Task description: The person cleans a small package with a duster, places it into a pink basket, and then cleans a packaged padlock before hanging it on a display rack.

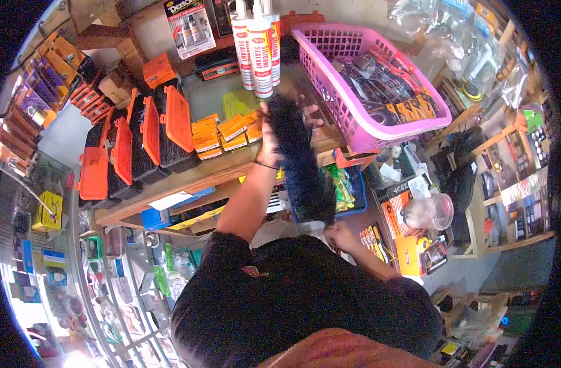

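Observation:
A long, dark black-blue object (302, 159) hangs in front of my chest, tilted, its surface blurred; its kind cannot be made out. My left hand (269, 144) supports it from behind near its upper end, the fingers showing past its right side. At its lower end my right hand (340, 236) is closed with the fingers pinched, seemingly gripping the bottom edge. Just beyond the upper end stand several white and red silicone sealant tubes (260, 58). Left of my left hand are stacked small orange-yellow boxes (222, 134).
A pink plastic basket (378, 132) of packaged items sits on the shelf at right. Black cases with orange lids (150, 130) line the left side of the wooden shelf edge (170, 190). A clear jar (437, 211) and packets lie lower right. Glass display shelves (118, 288) stand at left.

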`<state>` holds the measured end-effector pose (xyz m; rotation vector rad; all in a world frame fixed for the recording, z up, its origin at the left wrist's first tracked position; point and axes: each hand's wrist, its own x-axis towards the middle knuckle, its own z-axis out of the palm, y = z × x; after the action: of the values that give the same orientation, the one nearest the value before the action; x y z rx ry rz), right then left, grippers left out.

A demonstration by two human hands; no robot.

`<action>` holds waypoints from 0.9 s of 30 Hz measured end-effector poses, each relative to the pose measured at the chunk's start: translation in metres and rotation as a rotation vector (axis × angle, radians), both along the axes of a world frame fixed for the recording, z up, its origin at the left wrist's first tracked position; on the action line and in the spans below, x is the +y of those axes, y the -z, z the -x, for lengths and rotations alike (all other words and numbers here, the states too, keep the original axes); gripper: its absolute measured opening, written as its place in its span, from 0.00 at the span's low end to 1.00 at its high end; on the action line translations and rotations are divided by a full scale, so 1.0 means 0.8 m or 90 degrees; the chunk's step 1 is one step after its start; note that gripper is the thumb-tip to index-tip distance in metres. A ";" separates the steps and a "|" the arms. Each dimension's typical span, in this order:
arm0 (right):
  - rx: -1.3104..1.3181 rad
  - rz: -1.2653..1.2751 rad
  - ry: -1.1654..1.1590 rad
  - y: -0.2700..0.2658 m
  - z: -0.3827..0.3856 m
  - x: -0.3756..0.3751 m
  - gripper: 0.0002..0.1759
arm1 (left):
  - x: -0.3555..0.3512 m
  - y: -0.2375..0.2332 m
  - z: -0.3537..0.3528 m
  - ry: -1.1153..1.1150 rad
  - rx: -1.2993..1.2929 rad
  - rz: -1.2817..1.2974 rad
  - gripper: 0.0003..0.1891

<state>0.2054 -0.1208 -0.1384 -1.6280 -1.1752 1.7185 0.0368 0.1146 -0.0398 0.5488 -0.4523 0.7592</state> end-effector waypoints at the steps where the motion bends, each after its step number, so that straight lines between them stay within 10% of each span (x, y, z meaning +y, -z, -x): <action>1: -0.016 -0.009 0.037 0.005 -0.008 0.008 0.17 | -0.010 -0.014 0.003 0.008 -0.008 0.115 0.44; 4: -0.057 -0.171 0.019 0.016 0.000 0.010 0.16 | -0.023 -0.056 -0.014 -0.342 0.260 0.143 0.42; 6: -0.184 -0.126 -0.122 0.017 -0.005 0.012 0.15 | 0.001 -0.046 -0.015 -0.057 0.098 0.013 0.41; 15: 0.453 -0.056 0.111 -0.069 -0.015 0.039 0.15 | 0.052 -0.024 -0.026 -0.231 0.270 0.279 0.23; 21: 0.384 0.008 0.077 -0.039 -0.027 0.050 0.21 | 0.027 -0.047 -0.023 -0.380 0.231 0.139 0.27; 22: 0.421 0.002 0.162 -0.036 -0.029 0.054 0.20 | 0.084 0.016 -0.005 -0.045 -0.019 0.029 0.31; 25: 0.328 -0.040 0.066 -0.026 -0.008 0.051 0.18 | 0.037 -0.032 -0.027 -0.290 0.229 0.154 0.33; 27: 0.284 -0.063 -0.010 -0.013 -0.006 0.056 0.16 | 0.038 -0.018 -0.019 -0.126 0.141 0.027 0.37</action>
<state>0.2106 -0.0761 -0.1276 -1.0986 -1.0332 1.8732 0.0519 0.1452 -0.0257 0.6363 -0.1775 0.8840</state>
